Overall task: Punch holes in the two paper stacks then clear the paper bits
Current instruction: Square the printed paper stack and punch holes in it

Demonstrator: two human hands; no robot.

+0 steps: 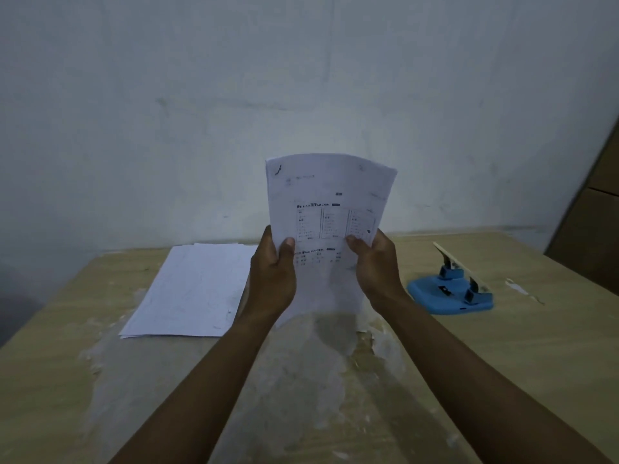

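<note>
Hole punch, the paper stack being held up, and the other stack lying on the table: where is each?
hole punch (450, 291): head view, on its blue base.
held paper stack (330, 199): head view, on the printed front sheet.
flat paper stack (192, 289): head view, on the middle of its top sheet.

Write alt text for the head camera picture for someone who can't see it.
Two bare hands, left hand and right hand, hold a printed paper stack upright above a worn wooden table. A second paper stack lies flat to the left, and a blue hole punch sits to the right.
</note>
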